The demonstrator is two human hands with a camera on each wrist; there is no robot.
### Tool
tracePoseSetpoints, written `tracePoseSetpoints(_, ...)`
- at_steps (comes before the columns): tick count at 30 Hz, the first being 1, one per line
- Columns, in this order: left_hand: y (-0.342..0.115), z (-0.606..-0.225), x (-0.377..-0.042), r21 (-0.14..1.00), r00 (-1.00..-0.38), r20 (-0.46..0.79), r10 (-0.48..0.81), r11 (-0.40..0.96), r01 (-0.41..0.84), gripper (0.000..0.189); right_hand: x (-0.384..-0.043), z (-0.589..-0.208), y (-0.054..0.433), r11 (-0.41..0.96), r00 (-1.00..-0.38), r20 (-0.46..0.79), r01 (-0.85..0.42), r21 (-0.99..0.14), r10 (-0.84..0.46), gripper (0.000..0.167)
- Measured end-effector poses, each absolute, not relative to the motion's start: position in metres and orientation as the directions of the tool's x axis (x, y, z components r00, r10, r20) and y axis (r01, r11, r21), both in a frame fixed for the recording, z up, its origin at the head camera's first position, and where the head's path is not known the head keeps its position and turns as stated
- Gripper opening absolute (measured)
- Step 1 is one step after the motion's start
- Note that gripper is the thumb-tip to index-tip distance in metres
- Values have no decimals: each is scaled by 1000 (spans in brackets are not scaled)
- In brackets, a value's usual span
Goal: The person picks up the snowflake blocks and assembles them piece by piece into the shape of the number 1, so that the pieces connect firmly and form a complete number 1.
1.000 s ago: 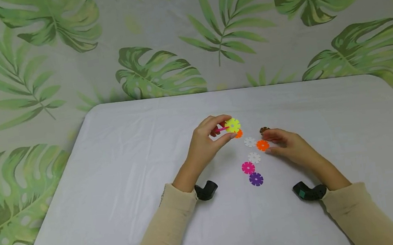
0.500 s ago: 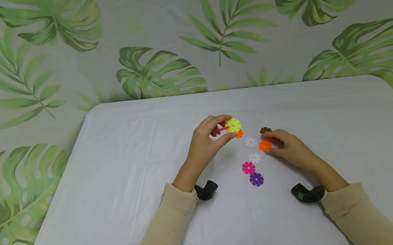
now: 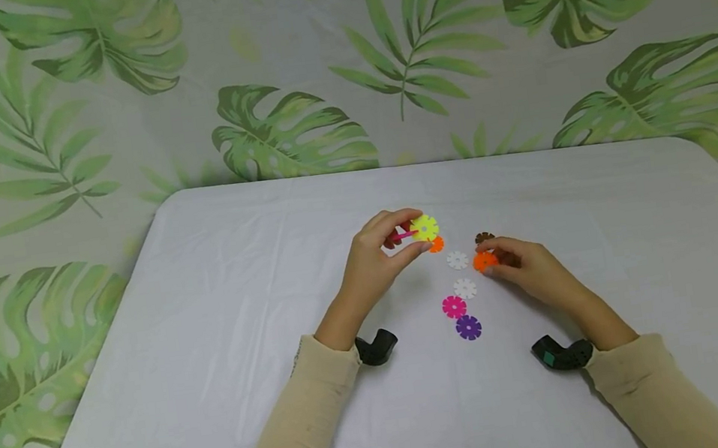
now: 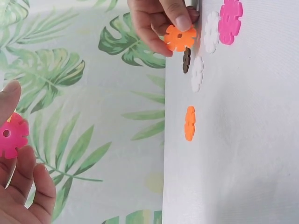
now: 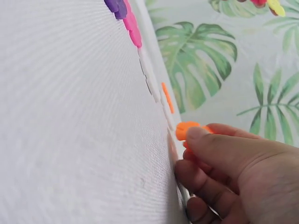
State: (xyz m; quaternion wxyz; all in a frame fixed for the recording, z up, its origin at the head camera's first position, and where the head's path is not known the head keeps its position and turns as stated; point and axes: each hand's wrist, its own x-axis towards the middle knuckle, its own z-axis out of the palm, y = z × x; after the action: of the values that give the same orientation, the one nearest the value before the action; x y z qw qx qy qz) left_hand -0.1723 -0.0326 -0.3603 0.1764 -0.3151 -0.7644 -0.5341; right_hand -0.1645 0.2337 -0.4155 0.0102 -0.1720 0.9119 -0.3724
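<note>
My left hand pinches a yellow notched plastic disc with a pink notched disc set across it, above the white table. Between thumb and fingers, my right hand grips an orange notched disc, which is tilted up just off the tabletop. Right behind those fingers lies a brown disc, partly covered in the head view. A second orange disc is flat on the table below the left hand. Two white discs lie between the hands.
Nearer the front, a loose pink disc touches a purple disc on the white cloth. Black wrist cameras sit at both cuffs. Behind the table's back edge stands a leaf-patterned backdrop.
My right hand has closed its fingertips on the orange disc and raised and tilted it slightly. The left hand, with the joined discs, has stayed almost still.
</note>
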Motion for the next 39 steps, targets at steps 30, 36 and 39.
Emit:
tracePoseSetpoints(30, -32, -360, -172, 694, -733, 610, 302, 243, 678, 40, -179, -354, 209, 411, -905, 305, -410, -814, -298, 35)
tracePoseSetpoints(36, -33, -361, -172, 699, -737, 602, 307, 243, 673, 40, -173, -340, 197, 346, -884, 339, -443, -827, -322, 34)
tracePoseSetpoints(39, -33, -361, -172, 703, -743, 594, 309, 249, 666, 40, -169, -333, 191, 336, -869, 362, -470, -816, -337, 34)
